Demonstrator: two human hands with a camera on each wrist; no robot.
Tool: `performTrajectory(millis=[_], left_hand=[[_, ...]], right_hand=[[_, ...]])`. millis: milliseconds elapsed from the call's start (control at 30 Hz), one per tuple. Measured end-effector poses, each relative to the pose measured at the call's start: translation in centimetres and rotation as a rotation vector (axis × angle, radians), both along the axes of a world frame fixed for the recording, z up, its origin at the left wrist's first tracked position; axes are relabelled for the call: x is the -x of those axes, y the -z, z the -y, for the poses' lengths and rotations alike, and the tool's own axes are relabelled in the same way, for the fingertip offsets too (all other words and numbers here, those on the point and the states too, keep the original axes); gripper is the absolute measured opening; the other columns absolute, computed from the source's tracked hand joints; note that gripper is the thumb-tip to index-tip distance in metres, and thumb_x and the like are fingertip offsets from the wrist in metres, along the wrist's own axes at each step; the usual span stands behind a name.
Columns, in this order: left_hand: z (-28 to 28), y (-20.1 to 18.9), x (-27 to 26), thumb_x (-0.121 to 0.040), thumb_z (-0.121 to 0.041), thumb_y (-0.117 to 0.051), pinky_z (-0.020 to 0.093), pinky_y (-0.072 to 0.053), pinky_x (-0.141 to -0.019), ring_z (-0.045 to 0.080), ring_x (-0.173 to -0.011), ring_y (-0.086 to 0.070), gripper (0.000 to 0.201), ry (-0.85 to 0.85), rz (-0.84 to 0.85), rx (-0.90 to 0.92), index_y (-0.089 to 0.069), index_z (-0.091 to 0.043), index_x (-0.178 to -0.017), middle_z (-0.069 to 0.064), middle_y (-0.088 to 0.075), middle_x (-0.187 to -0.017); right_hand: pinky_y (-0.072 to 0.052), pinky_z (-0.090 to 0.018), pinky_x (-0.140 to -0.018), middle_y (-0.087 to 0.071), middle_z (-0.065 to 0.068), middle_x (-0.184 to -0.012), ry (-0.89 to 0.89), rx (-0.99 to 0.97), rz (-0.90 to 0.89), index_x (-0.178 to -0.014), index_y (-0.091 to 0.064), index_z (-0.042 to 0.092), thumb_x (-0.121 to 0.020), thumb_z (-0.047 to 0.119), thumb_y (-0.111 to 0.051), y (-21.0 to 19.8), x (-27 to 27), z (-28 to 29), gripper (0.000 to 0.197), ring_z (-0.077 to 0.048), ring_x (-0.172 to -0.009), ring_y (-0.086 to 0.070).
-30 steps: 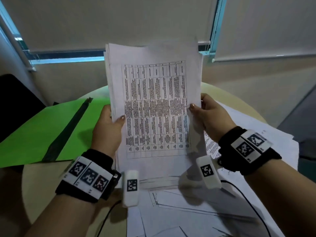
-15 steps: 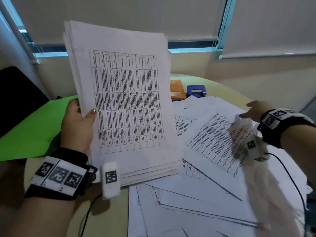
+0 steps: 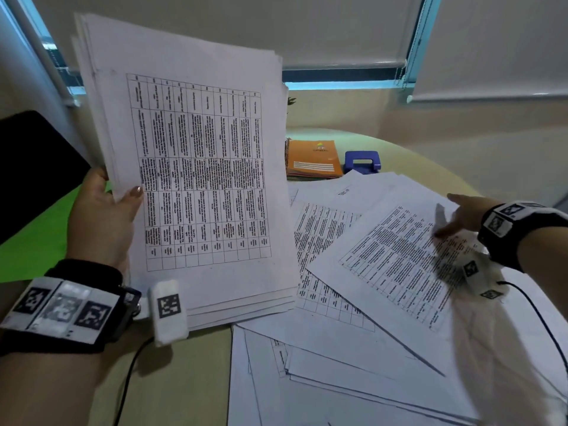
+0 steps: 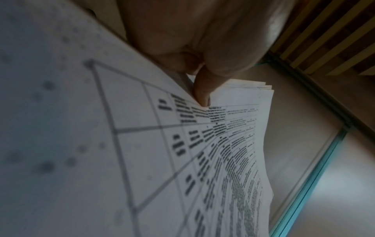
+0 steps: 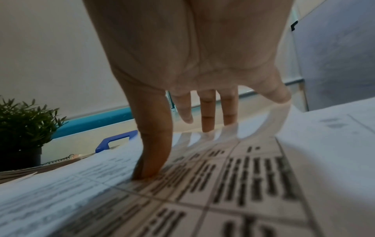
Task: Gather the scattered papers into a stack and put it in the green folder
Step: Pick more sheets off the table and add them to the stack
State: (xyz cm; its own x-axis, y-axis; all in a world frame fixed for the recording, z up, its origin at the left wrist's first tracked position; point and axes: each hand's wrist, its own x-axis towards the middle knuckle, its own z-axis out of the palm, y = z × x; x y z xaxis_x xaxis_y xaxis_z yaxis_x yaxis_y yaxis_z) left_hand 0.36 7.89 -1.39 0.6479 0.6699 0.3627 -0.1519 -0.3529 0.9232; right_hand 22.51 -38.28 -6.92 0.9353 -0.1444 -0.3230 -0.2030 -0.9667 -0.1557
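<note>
Papers: your left hand (image 3: 101, 219) pinches the white printed stack (image 3: 196, 167), right hand (image 3: 461, 216) fingers spread on a loose printed sheet (image 3: 396, 259); slide it clear before lifting.

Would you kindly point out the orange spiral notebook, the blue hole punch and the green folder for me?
Orange spiral notebook (image 3: 315, 157), head view, middle of its cover.
Blue hole punch (image 3: 362, 161), head view, its top handle.
Green folder (image 3: 33, 241), head view, bare surface left of the wrist.

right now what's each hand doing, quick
Left hand: grips the gathered paper stack, thumb on front.
Right hand: open, fingers spread, thumb touching a loose sheet on the table.
</note>
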Motion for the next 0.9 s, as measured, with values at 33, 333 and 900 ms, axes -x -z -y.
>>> performTrajectory(millis=[33, 333, 900], left_hand=[[0.0, 0.0, 0.0, -0.093, -0.005, -0.053, 0.029, -0.051, -0.079, -0.003, -0.073, -0.061, 0.029, 0.001, -0.002, 0.004, -0.053, -0.016, -0.12, -0.001, -0.065, -0.097], [-0.5, 0.6, -0.3, -0.093, -0.004, -0.054, 0.029, -0.052, -0.086, 0.002, -0.082, -0.064, 0.03, 0.019, 0.007, -0.002, -0.053, -0.015, -0.122, 0.001, -0.065, -0.104], [-1.0, 1.4, -1.2, -0.093, -0.003, -0.053, 0.03, -0.054, -0.082, -0.001, -0.078, -0.063, 0.027, 0.072, 0.042, -0.004, -0.056, -0.03, -0.099, -0.013, -0.064, -0.094]], right_hand=[[-0.028, -0.037, -0.112, -0.034, -0.006, -0.151, -0.007, 0.009, 0.015, -0.151, -0.015, 0.019, -0.045, 0.053, -0.084, 0.1, -0.1, 0.0, 0.13, -0.026, -0.14, -0.03], [-0.033, -0.035, -0.106, -0.038, -0.013, -0.145, -0.011, 0.136, -0.037, -0.141, -0.04, 0.015, -0.072, 0.048, -0.075, -0.9, 0.6, -0.2, 0.084, -0.032, -0.134, -0.037], [-0.049, -0.033, -0.082, -0.065, -0.013, -0.092, -0.052, 0.242, 0.087, -0.105, -0.069, 0.002, -0.091, 0.044, -0.055, 0.2, -2.2, 2.2, 0.047, -0.027, -0.081, -0.057]])
